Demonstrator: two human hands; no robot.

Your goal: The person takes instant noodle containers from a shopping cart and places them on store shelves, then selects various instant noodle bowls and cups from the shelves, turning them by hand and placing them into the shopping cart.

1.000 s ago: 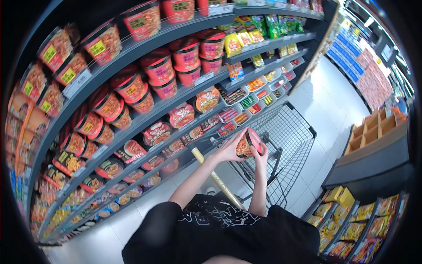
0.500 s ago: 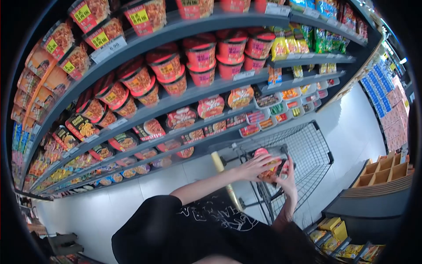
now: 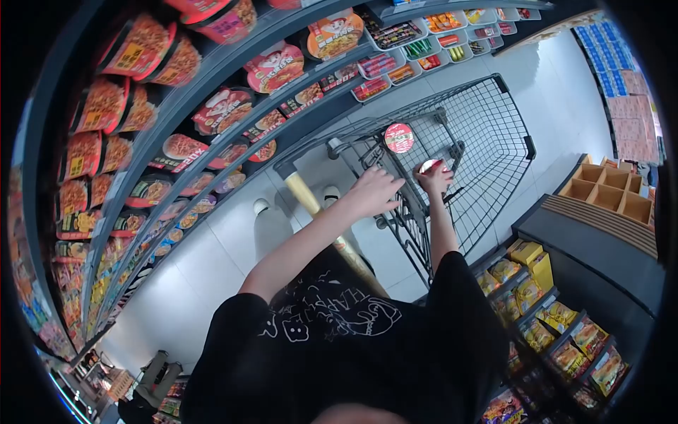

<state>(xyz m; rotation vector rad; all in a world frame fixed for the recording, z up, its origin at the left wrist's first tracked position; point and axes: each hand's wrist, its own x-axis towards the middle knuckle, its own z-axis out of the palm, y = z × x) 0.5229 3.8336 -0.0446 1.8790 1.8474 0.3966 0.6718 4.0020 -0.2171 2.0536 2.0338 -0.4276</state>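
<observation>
Black printed T-shirt [image 3: 339, 381] is filling the bottom centre. Pale trouser legs and light shoes [image 3: 262, 205] are showing left of centre, on the pale tiled floor [image 3: 201, 244]. Yellowish cart handle [image 3: 304, 194] is slanting across the middle.

Left hand [image 3: 378, 192] is hovering around frame centre, fingers loosely spread and bent, over the handle end of the wire shopping cart [image 3: 530, 147]; contact with the cart: cannot tell. Right hand [image 3: 436, 181], right of centre, is pinching a small red-and-white container [image 3: 426, 167] between thumb and fingers; its label is too small to read.

Round red-lidded food tub [image 3: 399, 138] is sitting lid up within the cart's outline, just above centre, near the right hand but apart from it. Lower right, yellow food packets [image 3: 558, 316] are lining a slanted rack.

Upper left, curved shelving is carrying red tubs [image 3: 138, 49], a pink-lidded bowl [image 3: 275, 66] and an orange-lidded bowl [image 3: 335, 34]. White trays [image 3: 371, 88] are holding coloured packets at upper centre.

Farther off, a wooden compartment display [image 3: 611, 187] is standing at right; blue and pink boxes [image 3: 628, 106] are rising behind, upper right.
</observation>
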